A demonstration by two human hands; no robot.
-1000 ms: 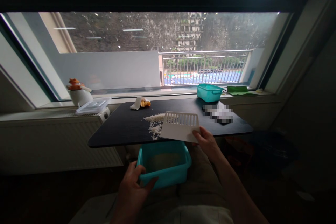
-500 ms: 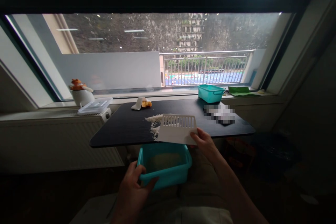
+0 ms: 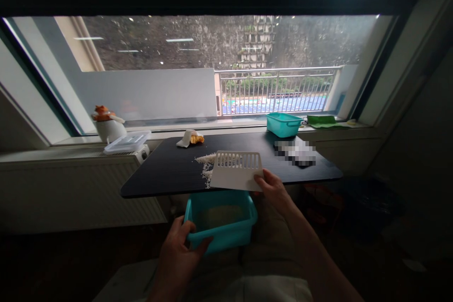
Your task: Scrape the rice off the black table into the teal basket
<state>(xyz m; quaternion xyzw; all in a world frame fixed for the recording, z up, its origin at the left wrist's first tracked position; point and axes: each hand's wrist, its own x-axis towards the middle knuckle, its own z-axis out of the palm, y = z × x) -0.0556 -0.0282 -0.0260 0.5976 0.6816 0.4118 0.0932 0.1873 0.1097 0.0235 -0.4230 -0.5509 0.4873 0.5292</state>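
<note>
From here, the white grains [image 3: 206,174] lie left of the right hand [image 3: 276,192], on the dark table [image 3: 159,172]. That hand pinches the slotted scraper [image 3: 235,178] near its right end, long axis running left to right; nearer, below the table's edge, the left hand [image 3: 180,245] clasps the teal tub [image 3: 228,240] at its near left corner.

A smooth, matt plastic scraper [image 3: 233,180] over the dark, faintly grained surface [image 3: 159,172]; rough white grains [image 3: 206,158] on it; smooth plastic tub [image 3: 228,239] below it.

A dark table [image 3: 159,170] bears white grains [image 3: 206,159], white paper [image 3: 183,140], an orange lump [image 3: 197,138] and a blurred item [image 3: 297,151].
</note>
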